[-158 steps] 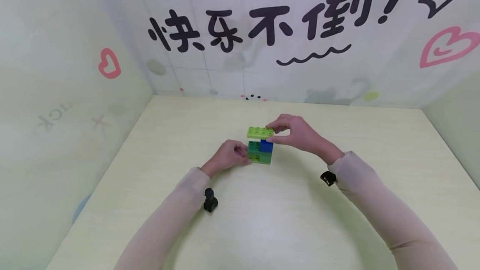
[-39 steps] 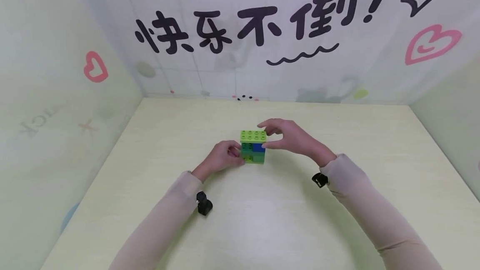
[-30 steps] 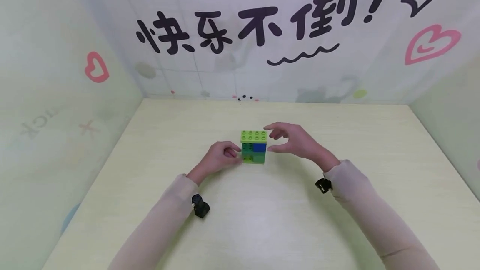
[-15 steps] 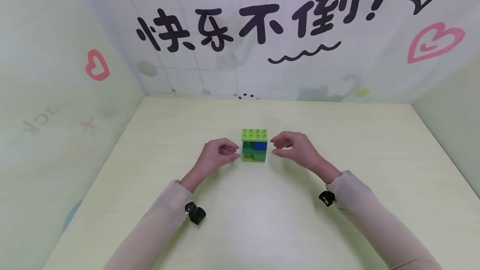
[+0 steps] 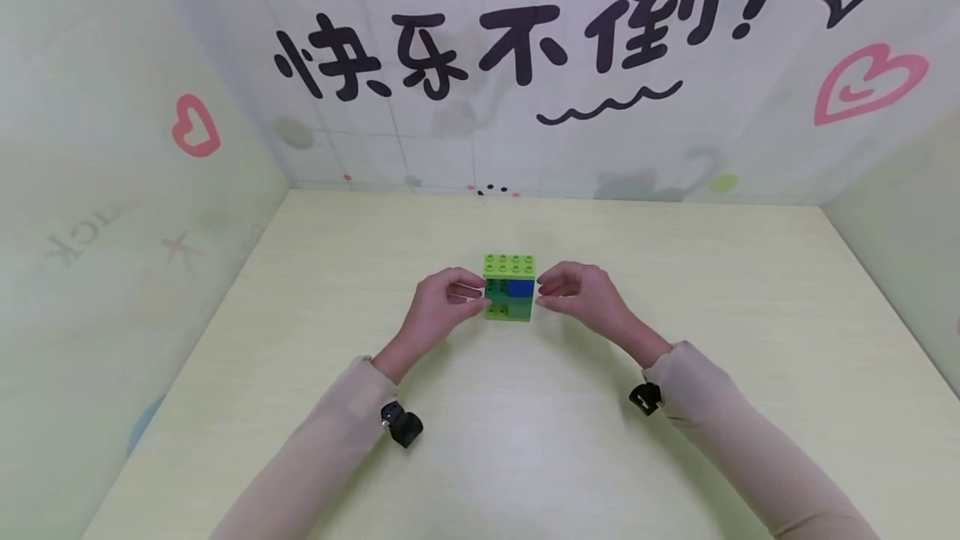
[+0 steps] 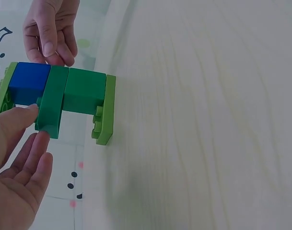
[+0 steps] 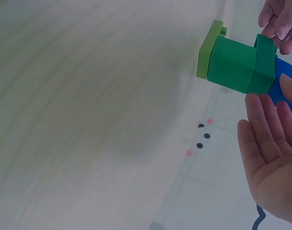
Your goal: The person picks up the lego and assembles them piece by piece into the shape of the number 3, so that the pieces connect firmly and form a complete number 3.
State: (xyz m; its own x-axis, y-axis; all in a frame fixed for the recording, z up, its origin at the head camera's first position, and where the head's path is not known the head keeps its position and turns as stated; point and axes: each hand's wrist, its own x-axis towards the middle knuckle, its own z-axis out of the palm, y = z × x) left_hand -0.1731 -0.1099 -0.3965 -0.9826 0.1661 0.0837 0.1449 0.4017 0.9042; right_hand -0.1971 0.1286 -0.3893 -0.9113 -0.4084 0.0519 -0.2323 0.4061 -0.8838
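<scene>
A small stack of toy building bricks (image 5: 519, 307) stands on the table in the head view. Its top is a lime studded plate (image 5: 509, 266); beneath come a blue brick (image 6: 28, 82), a long dark green brick (image 6: 53, 98), a green brick (image 6: 85, 91) and a lime base plate (image 6: 109, 112). At the stack's left side is my left hand (image 5: 442, 302), thumb and fingertips at the end of the dark green brick, seemingly touching it. My right hand (image 5: 588, 298) is at the right side with fingers fairly straight; whether its fingertips touch is hard to tell.
The pale wooden table (image 5: 480, 440) meets a printed white backdrop (image 5: 480, 148) behind the stack. Pale side walls rise at left and right. A small black device (image 5: 401, 425) sits at the left wrist, another black device (image 5: 646, 397) at the right.
Earlier my right hand held the lime plate above the stack; it was set on top and let go. Both hands drew away, then came in again at the sides, the left hand closer.
</scene>
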